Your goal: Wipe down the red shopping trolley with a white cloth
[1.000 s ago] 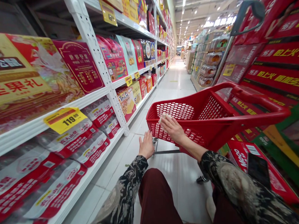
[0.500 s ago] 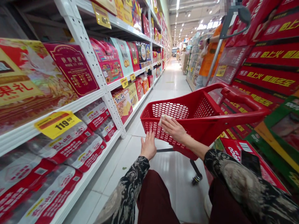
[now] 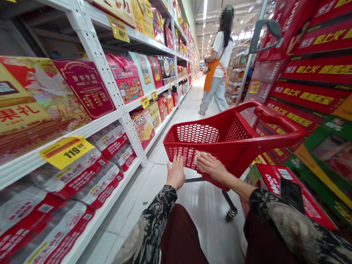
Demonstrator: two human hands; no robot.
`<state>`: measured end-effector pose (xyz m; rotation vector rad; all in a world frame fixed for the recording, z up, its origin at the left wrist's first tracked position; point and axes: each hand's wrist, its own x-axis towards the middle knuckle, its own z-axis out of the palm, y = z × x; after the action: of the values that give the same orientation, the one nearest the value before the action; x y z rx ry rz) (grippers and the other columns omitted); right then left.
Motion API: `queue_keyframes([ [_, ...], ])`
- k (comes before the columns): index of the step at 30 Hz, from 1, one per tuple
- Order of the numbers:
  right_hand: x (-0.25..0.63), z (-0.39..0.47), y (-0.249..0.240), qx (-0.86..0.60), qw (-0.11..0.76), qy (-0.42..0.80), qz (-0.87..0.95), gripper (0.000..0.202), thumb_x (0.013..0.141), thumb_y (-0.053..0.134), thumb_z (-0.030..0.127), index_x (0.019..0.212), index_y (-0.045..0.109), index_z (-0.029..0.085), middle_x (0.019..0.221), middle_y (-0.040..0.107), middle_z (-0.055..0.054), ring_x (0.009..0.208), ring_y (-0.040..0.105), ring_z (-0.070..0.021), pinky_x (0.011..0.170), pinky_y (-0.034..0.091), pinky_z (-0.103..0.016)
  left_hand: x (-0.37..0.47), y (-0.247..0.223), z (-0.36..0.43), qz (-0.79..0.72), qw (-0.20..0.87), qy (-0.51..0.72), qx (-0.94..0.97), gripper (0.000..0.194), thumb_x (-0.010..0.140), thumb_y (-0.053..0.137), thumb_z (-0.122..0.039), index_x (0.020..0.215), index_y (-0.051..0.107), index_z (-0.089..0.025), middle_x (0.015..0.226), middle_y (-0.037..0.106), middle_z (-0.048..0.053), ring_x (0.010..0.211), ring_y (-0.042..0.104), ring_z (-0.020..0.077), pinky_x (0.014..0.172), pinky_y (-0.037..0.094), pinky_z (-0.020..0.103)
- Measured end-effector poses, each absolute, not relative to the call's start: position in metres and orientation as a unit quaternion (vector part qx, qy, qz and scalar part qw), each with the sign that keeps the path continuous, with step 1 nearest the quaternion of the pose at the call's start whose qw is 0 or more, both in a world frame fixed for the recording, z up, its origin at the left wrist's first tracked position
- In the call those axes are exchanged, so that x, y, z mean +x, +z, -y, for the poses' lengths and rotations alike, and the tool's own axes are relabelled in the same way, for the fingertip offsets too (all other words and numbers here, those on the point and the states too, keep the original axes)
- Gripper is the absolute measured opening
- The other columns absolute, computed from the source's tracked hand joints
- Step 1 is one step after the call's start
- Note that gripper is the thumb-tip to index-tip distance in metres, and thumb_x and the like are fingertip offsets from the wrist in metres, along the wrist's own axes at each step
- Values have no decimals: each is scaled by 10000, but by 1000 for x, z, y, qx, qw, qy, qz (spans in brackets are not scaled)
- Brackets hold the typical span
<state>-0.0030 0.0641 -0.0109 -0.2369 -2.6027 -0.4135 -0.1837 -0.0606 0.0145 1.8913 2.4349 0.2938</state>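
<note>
A red plastic shopping cart [image 3: 235, 147] with perforated basket walls stands sideways in front of me. My left hand [image 3: 176, 173] is at the basket's lower left corner, fingers apart and pointing up, with nothing held in it. Against the near side wall, my right hand [image 3: 213, 168] presses a whitish cloth [image 3: 197, 159] under its fingers. Part of the cloth is hidden beneath that hand. The inside of the basket shows only partly through and above the holes.
White shelves [image 3: 101, 129] with boxed goods and bottled water line the left. Stacked red cartons [image 3: 316, 69] rise on the right, above a red box [image 3: 307, 204] with a black phone [image 3: 292, 195]. A person [image 3: 216, 68] in an orange apron walks in the aisle ahead.
My right hand has moved with the cloth down and slightly right along the basket wall. The person in the apron has moved left into the aisle. The view has shifted slightly.
</note>
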Motion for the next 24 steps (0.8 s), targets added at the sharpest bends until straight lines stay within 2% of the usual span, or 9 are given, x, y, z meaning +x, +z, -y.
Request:
queue_keyframes([
  [2,-1,-67,15,-104,295,-150,938,342,874,432,113,1199,528,162,1293,499,-82,1314,266,-234,1056,290,-461,-178,16,57,-785,24,95,612,752,662,365,-63,1387,178,-124,1488,132,89,1368,83,211,1086,121,520],
  [4,1,-69,26,-116,305,-152,933,336,881,431,126,1200,528,168,1293,499,-78,1319,255,-227,1064,279,-466,-170,18,53,-781,25,94,617,753,661,369,-65,1388,179,-125,1488,134,89,1367,91,211,1087,124,513],
  [10,16,-63,-22,-131,201,-147,960,342,846,471,104,1179,545,135,1281,507,-106,1283,328,-244,1023,342,-453,-151,29,45,-755,15,88,649,775,647,375,-66,1391,164,-120,1493,109,72,1369,72,211,1087,104,518],
  [13,22,-53,-23,-120,221,-135,959,297,851,471,126,1124,585,154,1258,531,-95,1262,366,-237,997,373,-450,-149,35,40,-748,4,97,657,761,654,370,-70,1389,175,-112,1493,108,68,1369,69,207,1091,104,503],
  [15,30,-50,4,-127,278,-139,942,313,865,437,135,1145,574,166,1266,523,-94,1266,359,-224,1002,368,-451,-150,40,34,-752,-3,107,651,733,676,354,-66,1387,186,-118,1490,122,68,1368,81,205,1091,109,498],
  [19,71,-63,91,-221,415,-180,864,405,859,355,92,1212,531,185,1295,497,-84,1288,320,-220,1030,326,-459,-151,58,14,-759,-13,119,640,720,684,343,-55,1385,201,-128,1486,144,75,1364,110,206,1090,120,496],
  [22,115,-81,137,-327,410,-226,821,428,814,381,74,1195,546,177,1324,463,-94,1271,340,-252,1026,300,-481,-146,73,-5,-754,-18,117,646,748,663,368,-74,1388,191,-118,1486,140,85,1364,107,217,1089,122,496],
  [24,133,-90,145,-386,374,-240,809,423,781,404,66,1154,575,168,1293,493,-114,1223,401,-273,1004,309,-495,-140,79,-16,-748,-6,113,655,750,663,384,-103,1388,192,-120,1486,139,84,1365,102,222,1087,114,508],
])
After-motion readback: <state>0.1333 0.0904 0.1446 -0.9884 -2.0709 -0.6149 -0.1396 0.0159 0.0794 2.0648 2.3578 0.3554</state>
